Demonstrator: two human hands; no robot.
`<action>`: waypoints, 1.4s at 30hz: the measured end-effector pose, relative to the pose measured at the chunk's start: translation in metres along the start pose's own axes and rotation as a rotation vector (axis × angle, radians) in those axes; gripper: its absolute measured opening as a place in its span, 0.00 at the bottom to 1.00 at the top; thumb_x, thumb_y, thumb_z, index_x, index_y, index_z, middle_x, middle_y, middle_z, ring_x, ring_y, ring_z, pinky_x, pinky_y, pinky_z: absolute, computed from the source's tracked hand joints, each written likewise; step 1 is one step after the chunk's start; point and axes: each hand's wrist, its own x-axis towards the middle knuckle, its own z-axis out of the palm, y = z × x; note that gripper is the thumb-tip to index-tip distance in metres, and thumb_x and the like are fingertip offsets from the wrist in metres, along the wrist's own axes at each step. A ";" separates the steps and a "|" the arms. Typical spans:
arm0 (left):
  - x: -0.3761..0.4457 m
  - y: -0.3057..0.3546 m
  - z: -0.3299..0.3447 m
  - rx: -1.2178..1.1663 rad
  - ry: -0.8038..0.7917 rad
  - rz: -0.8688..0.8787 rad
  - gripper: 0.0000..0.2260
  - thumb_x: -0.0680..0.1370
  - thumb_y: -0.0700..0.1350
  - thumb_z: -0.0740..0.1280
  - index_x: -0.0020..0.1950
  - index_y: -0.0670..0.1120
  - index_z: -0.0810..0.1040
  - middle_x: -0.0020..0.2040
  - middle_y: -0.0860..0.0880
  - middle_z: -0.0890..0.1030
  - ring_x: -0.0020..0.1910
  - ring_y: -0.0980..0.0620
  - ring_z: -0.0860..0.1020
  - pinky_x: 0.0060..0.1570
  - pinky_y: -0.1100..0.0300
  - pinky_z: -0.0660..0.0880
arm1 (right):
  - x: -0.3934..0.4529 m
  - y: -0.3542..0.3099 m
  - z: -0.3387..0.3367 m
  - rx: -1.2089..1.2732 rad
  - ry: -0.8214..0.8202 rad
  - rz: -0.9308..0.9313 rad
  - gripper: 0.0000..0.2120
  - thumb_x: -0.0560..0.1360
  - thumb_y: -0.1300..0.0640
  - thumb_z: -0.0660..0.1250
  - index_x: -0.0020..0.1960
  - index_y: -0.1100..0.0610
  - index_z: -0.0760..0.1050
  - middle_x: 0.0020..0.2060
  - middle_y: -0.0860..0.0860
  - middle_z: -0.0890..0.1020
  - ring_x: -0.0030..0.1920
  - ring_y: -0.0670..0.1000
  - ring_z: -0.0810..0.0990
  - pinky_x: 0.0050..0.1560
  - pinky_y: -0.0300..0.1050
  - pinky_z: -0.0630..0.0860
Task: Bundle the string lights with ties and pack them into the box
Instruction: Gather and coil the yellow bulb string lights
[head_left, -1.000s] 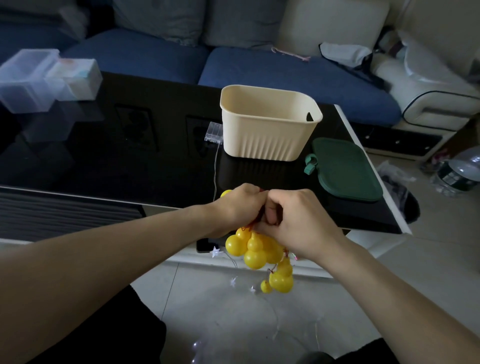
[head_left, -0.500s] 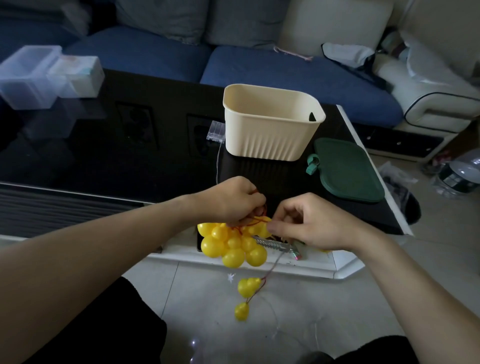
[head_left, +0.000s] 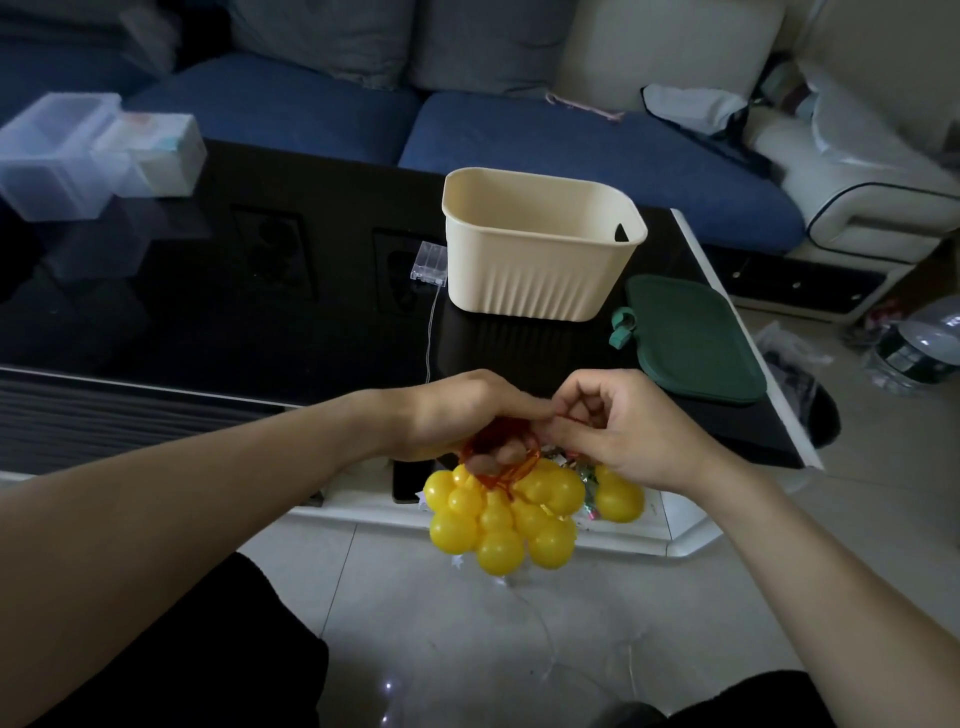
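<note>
Before a black table (head_left: 208, 322) with a cream box (head_left: 540, 260), our left hand (head_left: 457, 415) grips bunched yellow lights (head_left: 504, 514); our right hand (head_left: 623, 431) pinches their red cord (head_left: 498, 467).

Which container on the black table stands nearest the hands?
The cream ribbed plastic box, open-topped, straight beyond both hands; the clear plastic containers sit at the far left corner.

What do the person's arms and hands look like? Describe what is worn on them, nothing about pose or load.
Both forearms are bare up to the frame's edge: no sleeves show. The left hand and the right hand wear no gloves, and no rings, watch or bracelet can be seen on the fingers or wrists. No markings or bandages show. Dark clothing appears only at the lap, below the arms.
</note>
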 end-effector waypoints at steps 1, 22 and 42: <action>-0.001 0.001 -0.002 0.022 -0.020 0.022 0.16 0.81 0.51 0.62 0.41 0.41 0.75 0.29 0.45 0.71 0.26 0.50 0.65 0.28 0.60 0.63 | -0.001 0.000 -0.001 0.003 0.005 0.003 0.15 0.68 0.45 0.74 0.45 0.56 0.81 0.35 0.54 0.85 0.35 0.55 0.80 0.40 0.52 0.77; -0.002 0.000 0.009 0.186 -0.015 -0.012 0.19 0.83 0.53 0.59 0.37 0.43 0.71 0.25 0.48 0.69 0.22 0.52 0.65 0.27 0.61 0.66 | 0.001 0.005 -0.005 -0.088 -0.051 -0.015 0.11 0.67 0.67 0.77 0.40 0.53 0.81 0.32 0.51 0.83 0.33 0.45 0.78 0.36 0.40 0.75; 0.001 0.006 -0.003 -0.254 0.323 -0.128 0.22 0.81 0.47 0.61 0.26 0.50 0.63 0.23 0.51 0.60 0.20 0.55 0.56 0.20 0.65 0.52 | -0.006 0.014 -0.047 -0.046 0.018 0.279 0.19 0.80 0.47 0.66 0.34 0.55 0.80 0.28 0.50 0.74 0.32 0.49 0.73 0.41 0.49 0.70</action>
